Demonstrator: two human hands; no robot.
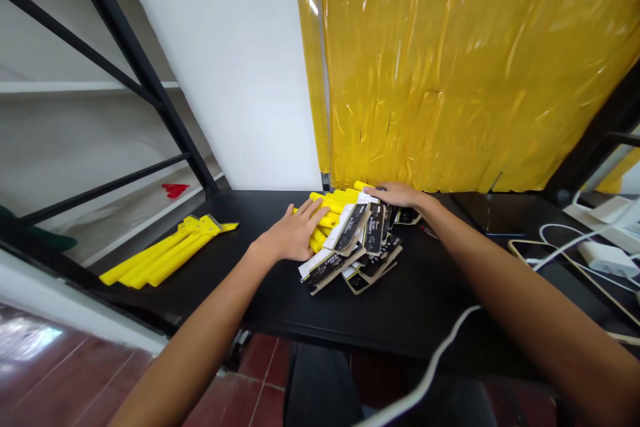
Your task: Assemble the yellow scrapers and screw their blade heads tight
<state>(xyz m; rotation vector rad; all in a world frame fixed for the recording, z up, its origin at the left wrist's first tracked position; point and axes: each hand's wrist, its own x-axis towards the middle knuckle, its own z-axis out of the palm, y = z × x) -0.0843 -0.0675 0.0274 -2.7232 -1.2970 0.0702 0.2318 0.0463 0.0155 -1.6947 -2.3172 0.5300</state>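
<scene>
A pile of yellow-handled scrapers [345, 199] lies on the black desk, their heads in black-and-white card sleeves [350, 230] that face the front right. My left hand [296, 232] rests on the left side of the pile, fingers spread over the yellow handles. At the far right side of the pile, my right hand [397, 194] touches the sleeves with its fingers stretched out; some fingertips are hard to make out. Several more yellow scrapers [173, 253] without sleeves lie together at the desk's left end, apart from both hands.
White cables and a charger [607, 259] lie at the right, beside a gold-edged flat device [600, 293]. A dark flat object [487, 213] lies at the back right. A white cable [425, 380] hangs across the front edge. Behind the desk are a white panel [225, 67] and yellow plastic sheeting [450, 80].
</scene>
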